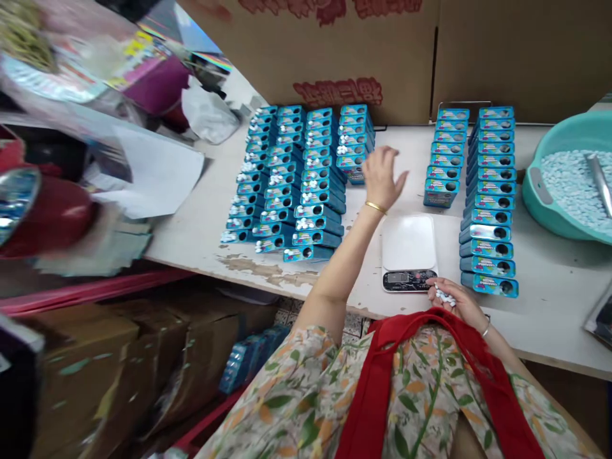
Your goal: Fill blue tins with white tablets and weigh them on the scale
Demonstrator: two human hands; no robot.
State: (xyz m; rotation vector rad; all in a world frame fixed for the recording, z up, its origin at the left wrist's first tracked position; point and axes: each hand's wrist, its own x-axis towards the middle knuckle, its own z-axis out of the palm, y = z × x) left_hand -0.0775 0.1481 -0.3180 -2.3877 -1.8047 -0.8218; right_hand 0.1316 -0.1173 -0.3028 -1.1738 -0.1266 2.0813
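My left hand [381,176] is raised over the table beside the rows of blue tins [296,178], fingers loosely spread, holding nothing. It hovers just right of the nearest filled tins, which show white tablets in their round openings. My right hand [452,301] rests at the table's near edge, cupped around a few small white tablets [444,296]. It lies against the front corner of a small white scale [409,252]. Right of the scale runs a column of blue tins [488,223] with dark, empty-looking openings.
A teal basin [540,191] full of white tablets with a metal scoop [600,182] stands at the far right. Cardboard boxes [382,44] wall the back. Papers and packages clutter the left; more boxes sit under the table.
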